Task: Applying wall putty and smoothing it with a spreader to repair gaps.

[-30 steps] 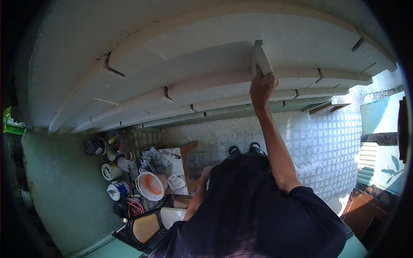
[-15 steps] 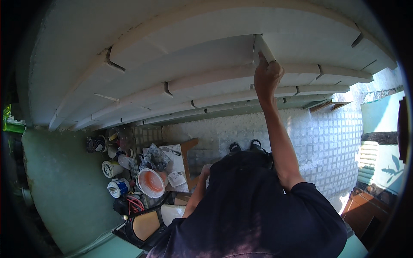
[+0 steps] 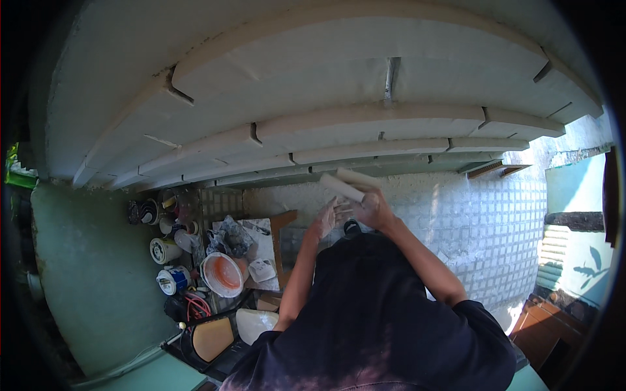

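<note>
In front of my body my right hand (image 3: 373, 210) grips a pale, flat, rectangular piece (image 3: 342, 188) with a second pale edge behind it. Whether it is a block or a folded sheet I cannot tell. Just left of it and slightly lower is my left hand (image 3: 328, 218), whitened with powder, fingers apart; contact with the piece is unclear. Beyond both hands rises a pale wall (image 3: 313, 75) of stepped horizontal bands, cut by short dark grooves. One vertical groove (image 3: 391, 75) lies above my right hand.
To the left, several paint buckets (image 3: 173, 280), an orange-lined basin (image 3: 223, 275) and crumpled plastic (image 3: 229, 238) stand near a light board (image 3: 259, 244). A black chair with a tan pad (image 3: 212, 339) is at lower left. Patterned tiles (image 3: 476, 221) cover the floor.
My right hand has come down from the wall groove to in front of my body, still holding the pale piece. My left hand has risen from my side to meet it.
</note>
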A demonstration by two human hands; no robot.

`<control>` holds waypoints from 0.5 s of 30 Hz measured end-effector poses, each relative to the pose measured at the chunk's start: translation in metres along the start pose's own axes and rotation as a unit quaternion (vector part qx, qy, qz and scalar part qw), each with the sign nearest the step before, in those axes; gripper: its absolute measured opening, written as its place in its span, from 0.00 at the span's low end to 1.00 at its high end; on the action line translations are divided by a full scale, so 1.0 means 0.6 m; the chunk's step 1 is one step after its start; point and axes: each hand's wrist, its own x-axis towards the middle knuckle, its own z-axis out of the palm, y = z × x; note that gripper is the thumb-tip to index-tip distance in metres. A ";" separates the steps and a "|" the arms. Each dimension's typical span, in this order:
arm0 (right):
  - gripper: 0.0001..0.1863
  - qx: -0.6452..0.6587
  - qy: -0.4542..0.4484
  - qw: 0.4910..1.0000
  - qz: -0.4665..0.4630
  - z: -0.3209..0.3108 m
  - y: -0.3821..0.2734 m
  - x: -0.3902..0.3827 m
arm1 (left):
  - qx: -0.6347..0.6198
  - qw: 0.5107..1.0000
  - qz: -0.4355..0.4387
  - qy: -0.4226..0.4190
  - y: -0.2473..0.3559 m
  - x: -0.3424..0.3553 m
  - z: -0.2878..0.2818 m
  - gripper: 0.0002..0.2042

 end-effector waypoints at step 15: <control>0.08 0.013 -0.324 0.937 0.130 -0.069 -0.014 -0.087 | 0.133 0.981 0.001 -0.142 0.100 -0.125 0.101 0.22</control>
